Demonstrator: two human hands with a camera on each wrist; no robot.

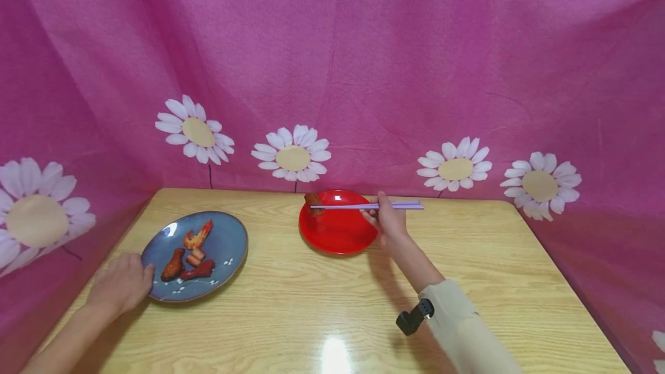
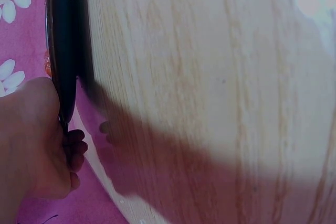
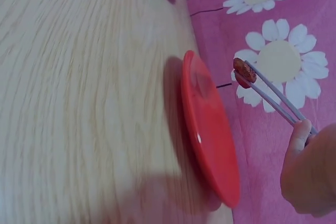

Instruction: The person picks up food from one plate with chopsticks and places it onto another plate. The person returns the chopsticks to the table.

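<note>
My left hand [image 1: 119, 284] grips the near-left rim of a blue plate [image 1: 228, 241]; in the left wrist view its fingers curl beneath the edge. On that plate lie a shrimp [image 1: 194, 240], a brown drumstick [image 1: 173, 266], a dark red piece [image 1: 199, 270] and small tan pieces [image 1: 195, 257]. My right hand [image 1: 391, 221] holds a pair of light purple chopsticks [image 1: 343, 207]. Between their tips is a browned piece of food [image 3: 244, 72], raised above the far-left part of a red plate [image 1: 340, 232]. The right wrist view shows a space between that food and the plate.
Both plates stand on a light wood-grain table [image 1: 291, 316], the red one near its back edge. A pink cloth [image 1: 374, 74] with white daisies hangs behind and along the sides. A black device [image 1: 415, 316] is strapped at the right wrist, over a beige sleeve [image 1: 462, 328].
</note>
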